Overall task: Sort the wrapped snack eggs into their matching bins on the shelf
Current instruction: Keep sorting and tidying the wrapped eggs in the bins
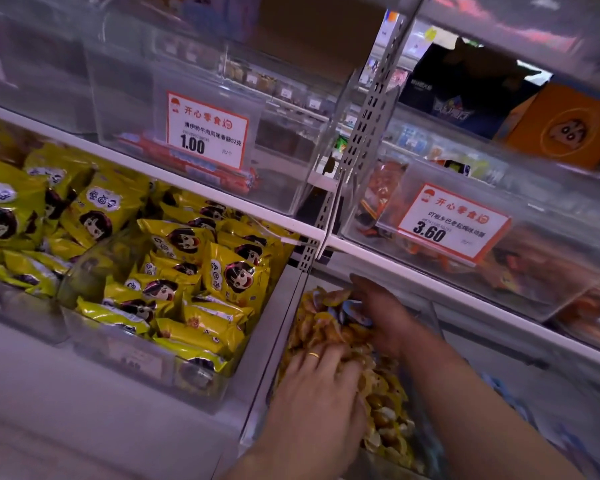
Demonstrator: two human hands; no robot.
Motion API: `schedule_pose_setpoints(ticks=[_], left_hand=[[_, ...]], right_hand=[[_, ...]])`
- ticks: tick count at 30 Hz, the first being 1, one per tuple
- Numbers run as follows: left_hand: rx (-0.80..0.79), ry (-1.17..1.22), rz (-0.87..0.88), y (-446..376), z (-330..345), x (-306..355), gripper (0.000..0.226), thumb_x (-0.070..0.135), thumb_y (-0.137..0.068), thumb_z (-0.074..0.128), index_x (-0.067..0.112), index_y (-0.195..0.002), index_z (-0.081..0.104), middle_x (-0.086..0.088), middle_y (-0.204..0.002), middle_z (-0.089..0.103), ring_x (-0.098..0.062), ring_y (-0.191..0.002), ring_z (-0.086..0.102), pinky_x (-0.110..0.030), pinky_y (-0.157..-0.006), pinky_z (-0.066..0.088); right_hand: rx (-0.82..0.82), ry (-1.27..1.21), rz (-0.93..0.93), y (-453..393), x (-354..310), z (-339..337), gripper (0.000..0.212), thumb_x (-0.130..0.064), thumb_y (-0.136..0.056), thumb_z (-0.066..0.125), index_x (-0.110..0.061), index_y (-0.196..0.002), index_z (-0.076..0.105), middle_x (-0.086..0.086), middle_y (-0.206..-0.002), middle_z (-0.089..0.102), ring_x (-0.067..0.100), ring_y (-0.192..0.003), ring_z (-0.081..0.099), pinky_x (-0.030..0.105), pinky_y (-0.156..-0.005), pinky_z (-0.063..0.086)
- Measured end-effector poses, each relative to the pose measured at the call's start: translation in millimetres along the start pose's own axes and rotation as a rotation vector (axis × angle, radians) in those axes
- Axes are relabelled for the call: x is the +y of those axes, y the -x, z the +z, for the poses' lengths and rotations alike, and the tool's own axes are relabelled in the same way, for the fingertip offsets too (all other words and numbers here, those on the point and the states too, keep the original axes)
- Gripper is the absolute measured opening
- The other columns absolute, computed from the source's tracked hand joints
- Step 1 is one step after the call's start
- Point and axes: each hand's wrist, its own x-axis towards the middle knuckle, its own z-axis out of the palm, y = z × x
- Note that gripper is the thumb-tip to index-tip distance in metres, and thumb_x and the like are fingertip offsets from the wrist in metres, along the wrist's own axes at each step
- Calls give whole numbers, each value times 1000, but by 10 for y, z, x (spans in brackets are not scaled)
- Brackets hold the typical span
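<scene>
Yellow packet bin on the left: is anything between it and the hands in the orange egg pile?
Only the clear bin walls between the two compartments. Both the left hand and the right hand are down in the orange wrapped eggs; the yellow packet bin is open-topped.

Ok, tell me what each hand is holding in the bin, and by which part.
Both the left hand and right hand dig into orange-wrapped snack eggs; any actual hold cannot be told.

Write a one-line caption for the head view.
Both hands, left and right, dig into a clear bin of orange-wrapped snack eggs beside yellow packets.
</scene>
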Motion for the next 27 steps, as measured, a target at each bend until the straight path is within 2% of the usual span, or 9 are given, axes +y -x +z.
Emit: schedule_pose_setpoints(ticks=[3,5,7,8,12,14,18,21,27], left_hand=[[83,68,-41,-14,-80,-71,27,39,-91,41,30,-103,63,10,-106,57,-14,-93,56,-34,-80,49],[81,79,-63,9,-127,-120,29,40,-93,38,31,-106,62,12,-105,54,-13,-92,54,-32,-80,47],[49,90,-67,39,-128,-156,35,41,-93,35,32,-118,58,12,-118,50,-13,-101,52,-32,-87,46],[22,89,-63,53,-106,-162,38,40,-93,36,32,-125,54,11,-128,47,-14,-110,50,-32,-93,45],[-194,40,-55,63,45,-113,56,41,-95,38,28,-148,29,3,-159,17,-20,-148,16,-38,-120,19],[-263,-35,-39,47,104,-81,57,43,-95,35,28,-149,27,0,-161,15,-23,-149,12,-42,-122,11],[-200,-88,-92,-46,111,-115,43,52,-94,35,29,-128,48,4,-134,39,-21,-121,42,-38,-103,36],[-154,-87,-153,-102,125,-140,39,55,-94,37,26,-110,58,4,-118,42,-18,-103,46,-34,-89,43],[-29,-62,-93,-301,243,-168,37,44,-92,42,29,-126,46,5,-140,41,-22,-117,50,-40,-98,46]], right_hand=[[7,72,-65,167,26,112,44,-26,-102,48,9,-98,73,17,-85,74,28,-83,70,37,-82,54],[71,172,-184,306,75,103,29,-19,-88,61,5,-97,75,19,-94,74,32,-90,68,42,-84,55],[35,386,-292,489,137,73,30,-27,-73,66,-4,-89,76,11,-77,70,22,-71,64,31,-66,51],[6,524,-318,574,199,54,32,-27,-73,66,-10,-98,76,5,-85,72,17,-76,66,27,-69,51],[4,860,-418,766,537,-66,56,-2,-88,60,-35,-134,57,-21,-131,59,-14,-123,50,6,-103,34],[99,881,-453,804,683,-146,60,-3,-92,59,-42,-136,49,-25,-135,50,-20,-125,42,1,-103,28],[333,970,-361,832,960,-332,49,-21,-94,64,-33,-140,52,-10,-139,56,2,-124,52,-1,-95,29],[414,935,-336,844,1067,-337,38,-31,-92,68,-30,-130,63,-3,-130,63,0,-110,54,-8,-83,29],[344,959,-282,940,1051,-326,45,-50,-93,58,-33,-134,56,-9,-133,56,6,-120,53,19,-99,40]])
